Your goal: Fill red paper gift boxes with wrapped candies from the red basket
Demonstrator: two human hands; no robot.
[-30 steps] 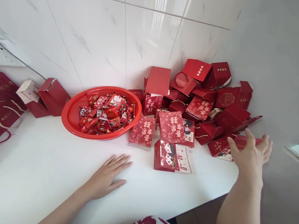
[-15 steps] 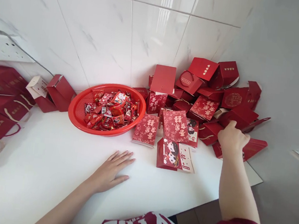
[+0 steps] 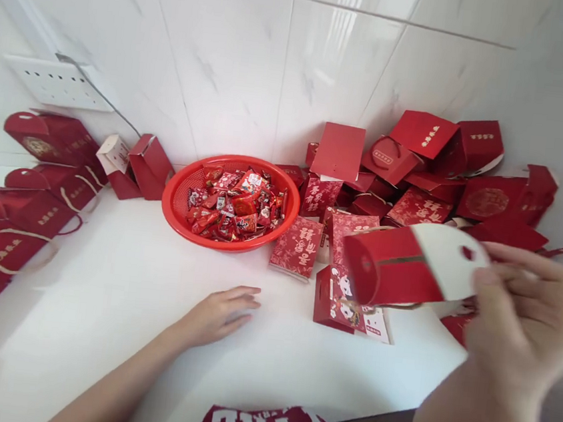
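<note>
White marbled tiles [image 3: 226,64] back a white tabletop [image 3: 102,286], where a red plastic basket [image 3: 182,194] holds wrapped sweets [image 3: 236,207]. To the basket's right, the right hand [image 3: 527,311] pinches the white end of a red box [image 3: 405,282] between thumb and fingers, holding it up in front of the heaped cartons [image 3: 423,133]. Only 0.5 seconds ago that hand was down at the heap; the box is now up in its grip, which suggests 1 has been singled out. Its sides look pressed flat, though motion blurs the edges. In front of the basket, the left hand [image 3: 223,313] extends with fingers loosely spread, holding nothing; whether it touches down is unclear from here. To the basket's left stand 2 tall boxes [image 3: 151,169], near red gift bags [image 3: 34,215].
</note>
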